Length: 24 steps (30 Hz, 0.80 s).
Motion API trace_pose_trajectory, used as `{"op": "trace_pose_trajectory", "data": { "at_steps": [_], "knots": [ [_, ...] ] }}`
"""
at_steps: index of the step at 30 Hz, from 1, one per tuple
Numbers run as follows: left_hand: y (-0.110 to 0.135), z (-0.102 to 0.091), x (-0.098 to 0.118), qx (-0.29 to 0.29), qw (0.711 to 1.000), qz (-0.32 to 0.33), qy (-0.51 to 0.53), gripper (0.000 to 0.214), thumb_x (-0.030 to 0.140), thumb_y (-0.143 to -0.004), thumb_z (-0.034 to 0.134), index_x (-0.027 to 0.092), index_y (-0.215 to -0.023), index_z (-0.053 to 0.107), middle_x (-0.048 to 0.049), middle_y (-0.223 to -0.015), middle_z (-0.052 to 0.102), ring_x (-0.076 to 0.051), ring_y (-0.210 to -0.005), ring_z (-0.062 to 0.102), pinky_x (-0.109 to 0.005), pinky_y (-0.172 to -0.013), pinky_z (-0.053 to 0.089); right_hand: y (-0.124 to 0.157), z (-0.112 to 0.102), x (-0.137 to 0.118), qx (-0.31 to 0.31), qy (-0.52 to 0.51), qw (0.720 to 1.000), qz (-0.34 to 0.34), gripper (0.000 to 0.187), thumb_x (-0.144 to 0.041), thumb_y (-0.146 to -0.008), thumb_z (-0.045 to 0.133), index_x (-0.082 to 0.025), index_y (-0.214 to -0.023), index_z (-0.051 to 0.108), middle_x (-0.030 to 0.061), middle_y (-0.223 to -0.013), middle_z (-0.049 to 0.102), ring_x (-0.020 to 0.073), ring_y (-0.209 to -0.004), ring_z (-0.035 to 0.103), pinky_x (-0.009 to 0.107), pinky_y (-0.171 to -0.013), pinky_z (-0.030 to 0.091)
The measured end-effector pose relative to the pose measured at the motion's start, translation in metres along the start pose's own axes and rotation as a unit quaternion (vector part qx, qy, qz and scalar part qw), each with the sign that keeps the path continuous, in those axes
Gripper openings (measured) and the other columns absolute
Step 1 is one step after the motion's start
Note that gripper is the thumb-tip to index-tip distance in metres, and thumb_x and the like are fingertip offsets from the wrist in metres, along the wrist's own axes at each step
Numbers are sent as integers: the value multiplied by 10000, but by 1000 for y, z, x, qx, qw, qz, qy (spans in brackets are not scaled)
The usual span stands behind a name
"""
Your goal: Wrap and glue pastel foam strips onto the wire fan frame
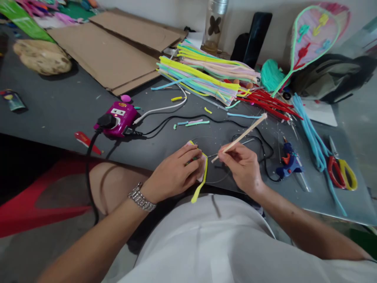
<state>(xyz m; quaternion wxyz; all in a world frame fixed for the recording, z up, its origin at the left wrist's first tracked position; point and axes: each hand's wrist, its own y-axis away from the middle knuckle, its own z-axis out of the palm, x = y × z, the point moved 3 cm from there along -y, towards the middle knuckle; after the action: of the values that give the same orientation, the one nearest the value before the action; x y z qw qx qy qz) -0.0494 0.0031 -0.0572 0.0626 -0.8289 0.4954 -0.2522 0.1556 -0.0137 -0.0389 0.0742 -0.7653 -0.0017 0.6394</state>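
At the near edge of the table my left hand (176,169) is closed over a small pale pink craft piece (201,173) edged with yellow pipe cleaner. The loose end of the yellow pipe cleaner (199,190) hangs down toward my lap. Most of the piece lies hidden under my fingers. My right hand (243,165) pinches a thin cream-coloured stick (246,133) between thumb and fingers, its far end slightly fuzzy. The stick slants up to the right, and its lower tip is close to the pink piece. I cannot tell whether they touch.
A blue glue gun (290,163) and scissors (338,169) lie to the right, near light blue pipe cleaners (312,137). Bundled pipe cleaners (203,80) are behind. A purple power strip (120,118) with black cords, a red-handled tool (86,141) and cardboard (106,51) occupy the left.
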Motion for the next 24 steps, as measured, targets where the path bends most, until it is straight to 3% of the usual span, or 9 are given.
{"op": "trace_pose_trajectory", "data": {
  "at_steps": [4,6,10,16,24],
  "knots": [
    [1,-1,0,-32,999,0,-8,275,183,-948,592,97,-1208,620,-197,-1366,614,-324,-1401,492,-567,-1227,406,13,4,13,4,58,998,-28,144,-325,-941,678,-208,-858,691,26,-863,718,144,-691,673,270,-629,560],
    [1,-2,0,-29,1000,-1,-11,285,179,-949,585,102,-1221,618,-195,-1359,620,-327,-1401,492,-571,-1210,429,9,7,12,-4,105,992,-75,124,-271,-971,621,-209,-882,682,42,-914,731,157,-753,695,287,-692,569],
    [-1,-1,0,-28,999,3,-16,325,187,-955,583,99,-1266,608,-189,-1356,624,-333,-1387,507,-568,-1199,446,2,12,7,-31,178,968,-173,144,-195,-995,542,-208,-912,659,65,-934,737,185,-867,702,322,-789,564],
    [0,0,0,-19,1000,0,-12,343,196,-947,596,128,-1283,606,-182,-1358,628,-332,-1381,522,-577,-1185,460,2,14,11,-80,223,937,-256,149,-152,-988,510,-211,-944,640,85,-904,734,213,-858,690,371,-796,565],
    [-1,-2,1,-12,1000,-7,2,322,195,-931,606,131,-1247,628,-176,-1333,642,-323,-1367,536,-571,-1194,451,1,12,10,-56,195,952,-229,128,-174,-992,513,-223,-966,628,83,-941,728,213,-896,694,378,-810,562]
  ]
}}
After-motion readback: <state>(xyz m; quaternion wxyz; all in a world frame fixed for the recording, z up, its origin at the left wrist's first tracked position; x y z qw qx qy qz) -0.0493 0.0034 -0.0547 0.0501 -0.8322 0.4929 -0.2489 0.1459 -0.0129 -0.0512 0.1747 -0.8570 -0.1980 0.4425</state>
